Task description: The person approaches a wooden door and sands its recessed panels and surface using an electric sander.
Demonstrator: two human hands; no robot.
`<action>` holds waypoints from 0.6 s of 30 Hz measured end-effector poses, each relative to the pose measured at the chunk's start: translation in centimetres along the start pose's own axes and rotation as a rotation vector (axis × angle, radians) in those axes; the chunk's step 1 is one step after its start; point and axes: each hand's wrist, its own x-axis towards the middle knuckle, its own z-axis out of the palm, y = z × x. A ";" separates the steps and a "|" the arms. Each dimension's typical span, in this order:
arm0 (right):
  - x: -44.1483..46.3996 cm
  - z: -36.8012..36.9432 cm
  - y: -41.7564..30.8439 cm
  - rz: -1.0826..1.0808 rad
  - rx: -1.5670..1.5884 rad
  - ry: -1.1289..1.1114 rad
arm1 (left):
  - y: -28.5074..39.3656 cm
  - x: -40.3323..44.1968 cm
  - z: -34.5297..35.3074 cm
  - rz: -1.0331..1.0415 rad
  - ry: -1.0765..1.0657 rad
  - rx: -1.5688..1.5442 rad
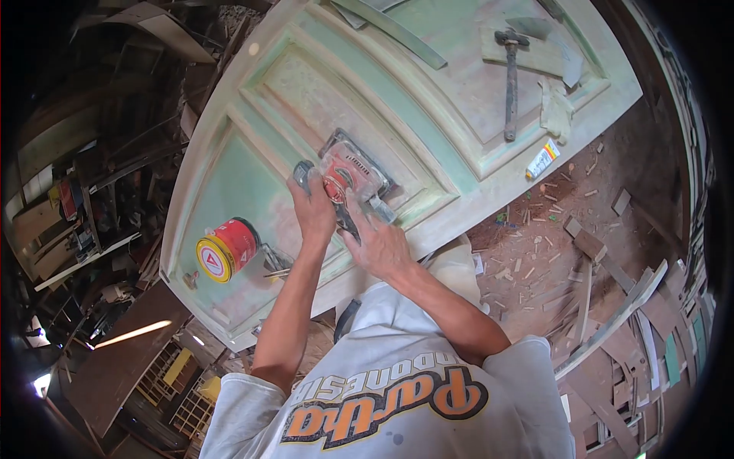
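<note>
Both hands hold a red and black power sander (355, 172), its body coated in pale dust. My left hand (315, 213) is closed around the dark grip on the sander's left side. Nearer my body, my right hand (381, 243) grips the other end, with a finger stretched along the red housing. Beneath the sander is a recessed panel of a large wooden door (329, 88), which lies flat and is patched in pale green and whitish colour. My palms and the inner sides of the grips are hidden.
A red tin with a yellow lid (222, 256) lies on the door's left part. On the right part are a hammer (511, 92), a crumpled cloth (556, 111) and a yellow-white tube (543, 159). A long strip (394, 30) crosses the top. Wood scraps (589, 241) litter the floor.
</note>
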 end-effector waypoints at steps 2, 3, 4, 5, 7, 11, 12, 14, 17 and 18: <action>-1.4 0.3 1.0 -0.025 0.014 0.034 | -0.3 -1.3 0.4 0.018 -0.007 0.012; -1.9 -0.1 1.1 -0.024 0.017 0.040 | -0.4 -1.9 0.5 0.026 -0.013 0.020; -2.4 -0.5 1.2 0.002 0.002 -0.004 | -0.5 -2.5 0.7 0.032 -0.017 0.022; -2.7 -0.9 1.3 0.027 -0.014 -0.046 | -0.5 -2.9 0.9 0.013 -0.023 0.023; -3.4 -0.8 2.1 0.005 0.002 -0.014 | -0.9 -3.4 1.2 -0.001 -0.033 0.023; -3.7 -1.6 2.9 0.018 0.043 -0.032 | -0.6 -4.0 2.0 0.027 -0.046 0.002; -3.5 -1.9 3.1 0.019 0.043 -0.025 | 0.1 -4.0 2.3 0.033 -0.039 0.004; -3.2 -2.9 3.7 -0.004 0.131 0.013 | 1.4 -4.2 3.2 0.055 -0.041 -0.014; -2.2 -5.5 4.4 0.028 0.146 0.008 | 3.5 -4.1 4.7 0.075 -0.057 -0.010; -2.0 -6.7 4.4 0.029 0.147 -0.001 | 4.2 -4.0 5.2 0.084 -0.073 0.015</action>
